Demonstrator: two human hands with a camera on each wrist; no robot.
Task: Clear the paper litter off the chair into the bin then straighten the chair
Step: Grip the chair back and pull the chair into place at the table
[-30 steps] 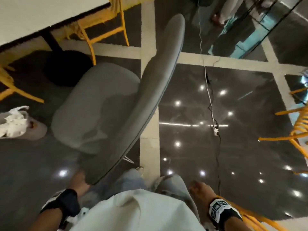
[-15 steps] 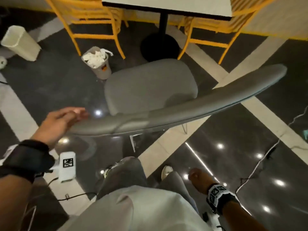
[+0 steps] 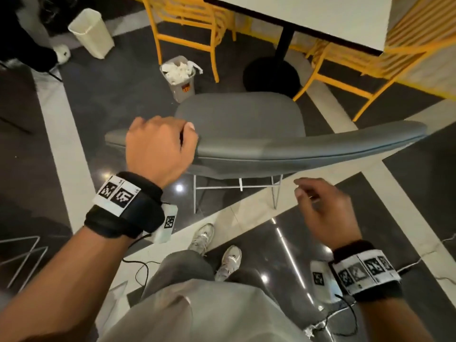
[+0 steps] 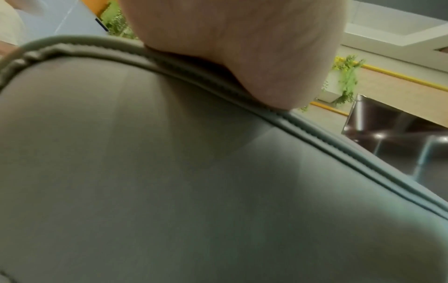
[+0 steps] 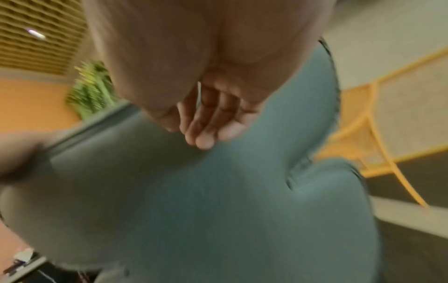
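The grey padded chair [image 3: 238,114] stands on the dark tiled floor before the white table [image 3: 320,16] — its seat bare. The left hand [image 3: 158,146] clamps its backrest's left end; the right hand [image 3: 325,208] hovers behind, fingers loosely curled. The small grey bin [image 3: 181,87], paper-filled, sits beyond the chair's front-left corner.

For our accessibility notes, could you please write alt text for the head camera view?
A left hand grips the backrest of a grey chair while the right hand hovers empty behind it. Beyond the bare seat stands a small bin full of white paper.
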